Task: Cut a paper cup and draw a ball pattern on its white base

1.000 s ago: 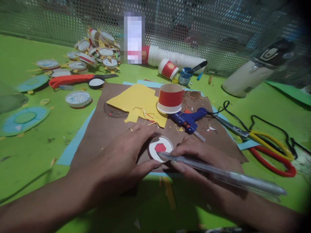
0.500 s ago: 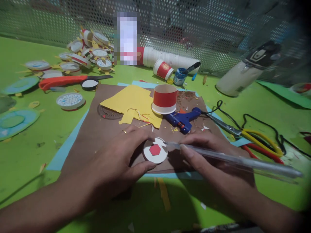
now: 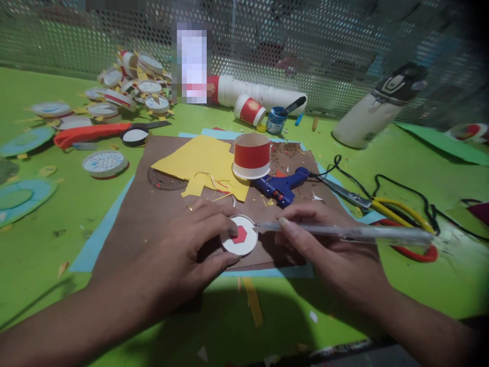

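Gripping 1 red-centred white disc at rim with left hand, resting fingertips on top and setting thumb against near edge. Pinching 1 clear pen in right hand, aiming tip at disc's right edge; can't tell whether touching. Holding disc over front part of brown sheet. Working in front of yellow paper, 1 red-and-white cup and 1 blue glue gun, left of scissors.

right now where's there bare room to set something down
Bare tabletop shows between bottle, green sheet and black cord; also back left, between disc heap and mesh. Crowded: the brown sheet, with yellow paper, cup, glue gun, left hand and right hand.
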Demonstrator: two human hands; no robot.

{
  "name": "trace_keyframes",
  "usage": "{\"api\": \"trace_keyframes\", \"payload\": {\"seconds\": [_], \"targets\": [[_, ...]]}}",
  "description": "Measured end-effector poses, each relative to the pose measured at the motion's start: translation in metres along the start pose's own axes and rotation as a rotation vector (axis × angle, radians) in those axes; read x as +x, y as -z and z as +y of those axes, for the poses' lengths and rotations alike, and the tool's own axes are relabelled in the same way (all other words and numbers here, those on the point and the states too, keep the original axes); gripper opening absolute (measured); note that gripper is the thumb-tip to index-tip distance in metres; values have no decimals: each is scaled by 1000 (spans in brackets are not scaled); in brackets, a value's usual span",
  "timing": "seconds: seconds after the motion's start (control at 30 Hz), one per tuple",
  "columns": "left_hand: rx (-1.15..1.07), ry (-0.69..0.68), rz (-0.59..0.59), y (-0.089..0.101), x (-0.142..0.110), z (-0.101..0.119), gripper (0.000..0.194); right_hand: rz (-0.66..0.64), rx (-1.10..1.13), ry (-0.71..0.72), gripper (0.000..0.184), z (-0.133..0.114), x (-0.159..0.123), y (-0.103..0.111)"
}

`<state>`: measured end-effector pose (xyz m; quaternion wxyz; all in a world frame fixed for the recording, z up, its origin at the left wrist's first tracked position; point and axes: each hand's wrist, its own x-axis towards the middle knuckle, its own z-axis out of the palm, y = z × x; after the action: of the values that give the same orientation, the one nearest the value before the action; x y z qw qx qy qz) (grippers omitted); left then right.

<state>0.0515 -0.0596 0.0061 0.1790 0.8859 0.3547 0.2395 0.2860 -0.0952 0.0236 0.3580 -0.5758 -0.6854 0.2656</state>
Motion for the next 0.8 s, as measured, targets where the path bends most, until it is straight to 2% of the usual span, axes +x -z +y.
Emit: {"api": "trace_keyframes", "payload": {"seconds": [0.27,0.5,0.8], "targets": [[-15,-13,20,0,1,0,18,-54,46,2,9,-3,2,-4],[-50,-9,35,-3,1,0,16,-104,-2,100,9,-5,4,-2],[-65,-23,25,-2,-2,-1,10,-119,-48,84,13,-9,5,-3]]}}
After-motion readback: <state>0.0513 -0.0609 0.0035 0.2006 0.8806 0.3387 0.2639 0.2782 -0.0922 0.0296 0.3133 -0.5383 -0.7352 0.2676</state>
